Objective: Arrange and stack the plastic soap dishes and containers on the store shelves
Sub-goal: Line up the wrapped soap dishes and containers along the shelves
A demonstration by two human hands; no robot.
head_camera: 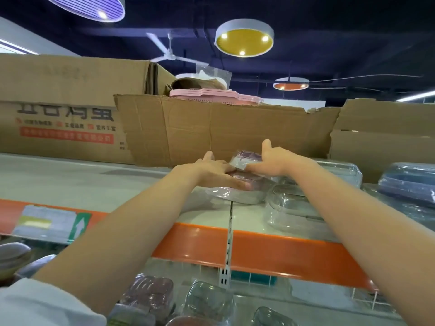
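Both hands reach up to the top shelf point(70, 182). The left hand point(213, 171) lies flat, fingers straight, on a wrapped purple soap dish point(244, 187). The right hand point(270, 161), thumb up, fingers straight, touches another purple dish point(244, 158) on top, just before the torn cardboard box point(211, 128).

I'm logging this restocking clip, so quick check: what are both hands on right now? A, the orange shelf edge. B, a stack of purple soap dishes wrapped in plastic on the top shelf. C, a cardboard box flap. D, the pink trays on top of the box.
B: the left hand and right hand flank the wrapped purple soap dishes on the top shelf.
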